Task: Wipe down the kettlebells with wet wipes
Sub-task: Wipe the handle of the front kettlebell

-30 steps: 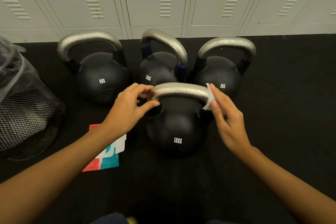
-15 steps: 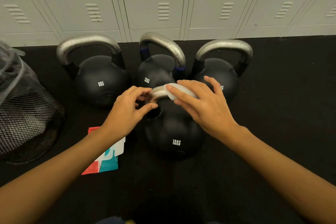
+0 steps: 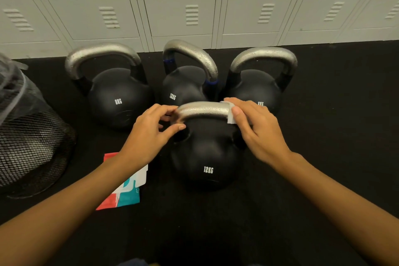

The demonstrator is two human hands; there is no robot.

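A black 12KG kettlebell [image 3: 205,157] with a silver handle stands nearest to me on the dark floor. My left hand [image 3: 149,134] pinches the left end of that handle between thumb and fingers. My right hand [image 3: 257,127] wraps a white wet wipe [image 3: 231,115] round the handle's right end. Behind stand three more kettlebells: an 8KG one [image 3: 117,97] at the left, a 12KG one [image 3: 183,86] in the middle, and an 8KG one [image 3: 259,88] at the right, partly hidden by my right hand.
A red, teal and white wipes packet [image 3: 125,192] lies on the floor under my left forearm. A black mesh bin [image 3: 28,140] lined with a plastic bag stands at the left. Grey lockers [image 3: 181,2] line the back wall. Dark floor stretches to the right.
My right hand slid the wipe from the middle of the handle back to its right end. My left hand kept its hold on the left end.
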